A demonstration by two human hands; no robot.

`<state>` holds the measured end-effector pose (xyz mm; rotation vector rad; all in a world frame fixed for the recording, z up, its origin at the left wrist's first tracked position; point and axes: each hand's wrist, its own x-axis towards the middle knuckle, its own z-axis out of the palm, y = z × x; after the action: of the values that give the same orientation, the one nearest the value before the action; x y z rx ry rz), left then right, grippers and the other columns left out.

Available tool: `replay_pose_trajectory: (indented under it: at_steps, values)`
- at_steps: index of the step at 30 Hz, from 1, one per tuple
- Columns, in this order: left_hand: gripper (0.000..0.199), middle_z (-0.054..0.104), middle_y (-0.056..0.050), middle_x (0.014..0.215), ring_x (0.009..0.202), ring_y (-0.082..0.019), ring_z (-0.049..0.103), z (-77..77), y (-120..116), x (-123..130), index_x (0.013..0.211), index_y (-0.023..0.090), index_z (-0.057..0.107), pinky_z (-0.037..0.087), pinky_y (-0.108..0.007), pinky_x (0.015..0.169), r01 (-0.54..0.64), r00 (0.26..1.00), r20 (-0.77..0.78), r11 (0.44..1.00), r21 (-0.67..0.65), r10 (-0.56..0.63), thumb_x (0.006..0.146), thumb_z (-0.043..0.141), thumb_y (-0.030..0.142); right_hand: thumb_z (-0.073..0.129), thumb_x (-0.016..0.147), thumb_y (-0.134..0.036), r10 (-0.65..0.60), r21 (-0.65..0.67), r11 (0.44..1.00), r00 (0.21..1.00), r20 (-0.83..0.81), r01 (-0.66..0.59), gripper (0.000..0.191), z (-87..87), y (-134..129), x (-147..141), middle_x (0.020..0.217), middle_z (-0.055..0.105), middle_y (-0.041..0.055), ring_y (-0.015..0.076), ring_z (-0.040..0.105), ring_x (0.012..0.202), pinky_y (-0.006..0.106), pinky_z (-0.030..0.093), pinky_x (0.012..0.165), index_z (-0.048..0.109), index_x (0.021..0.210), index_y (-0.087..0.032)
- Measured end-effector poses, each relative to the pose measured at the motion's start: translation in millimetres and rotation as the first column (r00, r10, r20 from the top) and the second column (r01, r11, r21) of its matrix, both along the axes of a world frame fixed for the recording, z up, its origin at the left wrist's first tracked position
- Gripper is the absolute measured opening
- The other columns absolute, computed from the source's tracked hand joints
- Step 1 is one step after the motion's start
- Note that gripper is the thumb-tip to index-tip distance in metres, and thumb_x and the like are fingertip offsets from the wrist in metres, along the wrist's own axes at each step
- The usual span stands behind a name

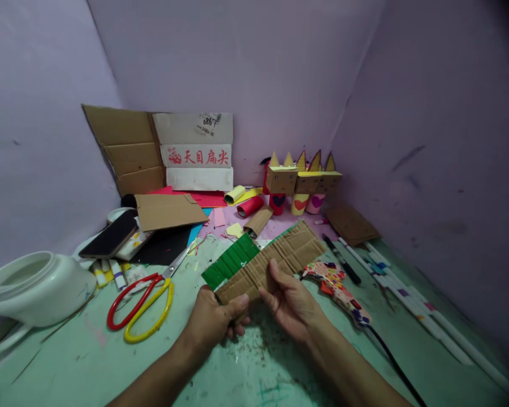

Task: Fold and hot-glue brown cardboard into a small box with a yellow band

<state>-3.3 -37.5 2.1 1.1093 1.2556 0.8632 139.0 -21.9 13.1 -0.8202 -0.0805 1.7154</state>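
Both hands hold a creased strip of brown cardboard point(280, 257) above the table, its far end tilted up to the right. A green-faced cardboard part point(233, 260) shows behind its left side; whether it is the same piece folded over I cannot tell. My left hand point(216, 319) pinches the near left corner, thumb on top and fingers beneath. My right hand point(290, 299) grips the near edge further right, its thumb on the brown face. A floral-patterned glue gun point(337, 288) lies right of my right hand. Scissors with red and yellow handles point(152, 297) lie open at left.
A white teapot-like vessel point(38, 288) stands at far left, near a phone point(108, 234) and cardboard sheet point(169, 212). Several small cardboard figures point(303, 183) stand at the back, with paper rolls point(250, 206) beside them. A black marker point(341, 260) and white sticks point(411, 299) lie at right.
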Motion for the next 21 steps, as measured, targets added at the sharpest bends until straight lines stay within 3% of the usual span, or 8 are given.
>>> replay_pose_trajectory:
  at_steps: [3, 6, 11, 16, 21]
  values:
    - [0.042, 0.063, -0.005, 0.049, 0.037, -0.012, 0.054, -2.0, 0.9, -0.1, 0.074, 0.008, 0.065, 0.038, -0.019, 0.034, 0.010, 0.998, 0.058, 1.000, -0.026, -0.009, 0.061, 0.073, 0.047, 0.074, 0.071, -0.010, -0.012, 0.003, 1.000, 1.000, -0.003, 0.012, 0.009, -1.7, 1.7, 0.8, 0.066, 0.071, 0.0016, 0.0141, 0.067, 0.054, 0.019, 0.057, 0.038, 0.065, 0.074, -0.011]
    - [0.042, 0.069, -0.006, 0.063, 0.055, -0.017, 0.063, 0.0, 2.2, -0.2, 0.085, 0.009, 0.068, 0.049, -0.024, 0.049, -0.016, 0.978, 0.209, 1.000, 0.001, 0.015, 0.061, 0.076, 0.043, 0.073, 0.071, -0.009, -0.022, 0.006, 1.000, 1.000, -0.010, 0.022, 0.010, -2.3, 2.2, 1.6, 0.067, 0.072, 0.0014, 0.0148, 0.068, 0.057, 0.021, 0.058, 0.040, 0.065, 0.076, -0.011]
    - [0.031, 0.074, -0.006, 0.075, 0.071, -0.025, 0.068, 1.9, 4.9, -0.6, 0.084, 0.011, 0.072, 0.054, -0.034, 0.070, -0.150, 0.937, 0.329, 0.986, 0.075, 0.117, 0.061, 0.079, 0.031, 0.069, 0.075, -0.007, 0.004, 0.052, 0.999, 1.000, -0.003, -0.004, 0.012, -2.3, -1.1, 0.6, 0.074, 0.074, 0.0026, 0.0177, 0.071, 0.062, 0.027, 0.061, 0.045, 0.066, 0.085, -0.011]
    - [0.027, 0.074, -0.005, 0.069, 0.066, -0.026, 0.068, -0.4, 6.6, -2.3, 0.075, 0.011, 0.073, 0.055, -0.035, 0.067, -0.202, 0.936, 0.306, 0.977, 0.065, 0.173, 0.055, 0.081, 0.027, 0.069, 0.075, -0.009, 0.021, 0.102, 0.995, 1.000, -0.005, -0.020, 0.014, -3.6, -3.4, -1.3, 0.079, 0.074, 0.0026, 0.0197, 0.072, 0.068, 0.033, 0.063, 0.052, 0.065, 0.087, -0.014]
    - [0.028, 0.074, -0.007, 0.068, 0.064, -0.024, 0.068, 3.2, 4.8, -3.7, 0.073, 0.011, 0.073, 0.055, -0.032, 0.064, -0.176, 0.928, 0.331, 0.984, -0.009, 0.169, 0.055, 0.082, 0.029, 0.068, 0.077, -0.012, 0.051, 0.118, 0.992, 0.999, 0.002, -0.050, 0.015, -4.5, -2.3, -1.6, 0.081, 0.074, 0.0040, 0.0199, 0.072, 0.070, 0.033, 0.062, 0.055, 0.064, 0.091, -0.013]
